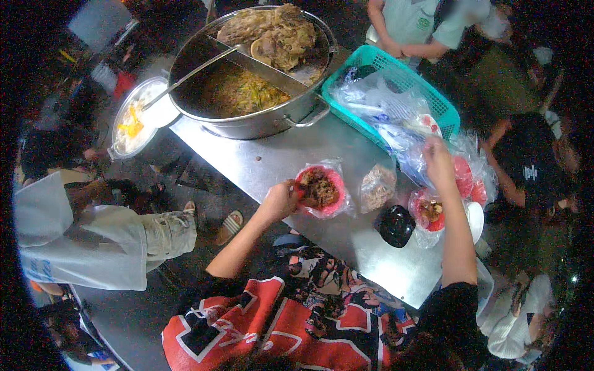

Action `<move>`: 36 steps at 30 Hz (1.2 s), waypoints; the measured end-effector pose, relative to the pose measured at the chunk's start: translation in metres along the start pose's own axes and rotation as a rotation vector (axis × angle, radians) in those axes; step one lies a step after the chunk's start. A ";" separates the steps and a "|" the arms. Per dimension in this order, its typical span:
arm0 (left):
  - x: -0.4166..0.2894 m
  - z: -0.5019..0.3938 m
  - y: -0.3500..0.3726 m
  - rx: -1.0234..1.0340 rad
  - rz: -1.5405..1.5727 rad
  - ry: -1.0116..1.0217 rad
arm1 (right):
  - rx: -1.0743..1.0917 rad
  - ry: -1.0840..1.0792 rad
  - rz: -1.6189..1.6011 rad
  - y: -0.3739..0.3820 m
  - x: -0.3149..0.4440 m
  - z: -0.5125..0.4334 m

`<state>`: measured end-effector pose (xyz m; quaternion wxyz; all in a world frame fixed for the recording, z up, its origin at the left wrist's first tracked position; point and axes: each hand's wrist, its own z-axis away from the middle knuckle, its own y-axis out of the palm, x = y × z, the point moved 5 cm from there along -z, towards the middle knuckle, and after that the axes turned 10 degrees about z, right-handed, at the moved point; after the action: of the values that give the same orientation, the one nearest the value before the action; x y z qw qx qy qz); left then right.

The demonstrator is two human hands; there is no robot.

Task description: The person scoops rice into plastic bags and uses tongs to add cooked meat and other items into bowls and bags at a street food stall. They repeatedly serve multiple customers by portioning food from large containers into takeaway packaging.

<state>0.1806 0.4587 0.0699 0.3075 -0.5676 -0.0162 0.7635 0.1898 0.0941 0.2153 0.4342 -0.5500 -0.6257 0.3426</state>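
My left hand [282,200] grips the rim of a red bowl [342,185] lined with a clear plastic bag and filled with chopped brown meat [320,188]. It rests at or just above the metal table. My right hand [437,160] is at the near edge of a teal plastic basket [443,109], over clear and blue plastic bags [399,134]. Its fingers are blurred, and whether they pinch a bag is unclear. Below that forearm stands a second bag-lined red bowl [435,226] with food in it. A black bowl [397,226] and a plastic bag of pale food [378,188] lie between my hands.
A large divided steel pot [250,127] holds stew and big meat pieces, with a long-handled ladle [195,74] across it. Beside it is a tub [121,146] of white and yellow food. Stacked red bowls [463,176] and a white container [474,222] stand right. Several people surround the metal table [297,148].
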 end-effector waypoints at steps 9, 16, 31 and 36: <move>-0.105 0.018 -0.083 -0.642 -0.661 0.480 | 0.479 0.173 -0.102 -0.025 -0.006 -0.007; -0.221 -0.029 0.097 -0.094 -0.468 1.075 | 0.798 0.058 0.068 -0.093 0.043 0.037; -0.118 0.083 0.103 1.205 1.868 -0.180 | 0.333 -0.141 -0.457 -0.083 0.140 0.181; -0.105 0.105 0.102 0.983 0.921 0.092 | -0.078 0.172 -0.711 -0.069 0.100 0.159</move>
<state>0.0604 0.3587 0.1589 0.1734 -0.3426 0.5897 0.7105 0.0149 0.1899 0.2331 0.5558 -0.3412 -0.7516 0.0986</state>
